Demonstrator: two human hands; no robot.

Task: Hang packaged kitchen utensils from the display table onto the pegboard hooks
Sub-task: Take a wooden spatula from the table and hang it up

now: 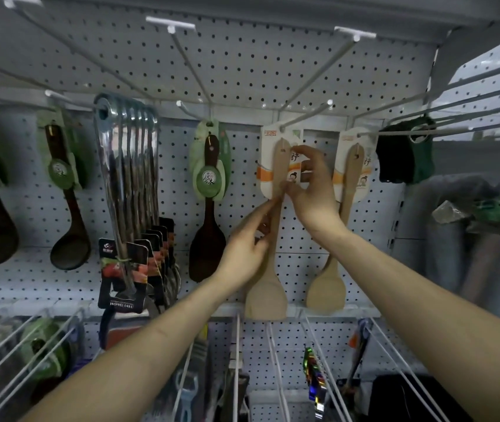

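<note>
On the pegboard point(242, 62), dark ladles point(70, 233), steel utensils point(127, 166) and a dark spoon point(207, 239) hang left of the spatula point(268, 296), whose card point(265, 153) sits at a hook point(306, 115). The left hand point(242, 251) curls its fingers point(260, 214) round the spatula's handle. The right hand point(315, 196) pinches the card. A second spatula point(327, 287) hangs just beside.

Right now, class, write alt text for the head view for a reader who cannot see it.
The left hand and right hand hold a carded wooden spatula on a white pegboard hook. A second spatula hangs beside it.
</note>
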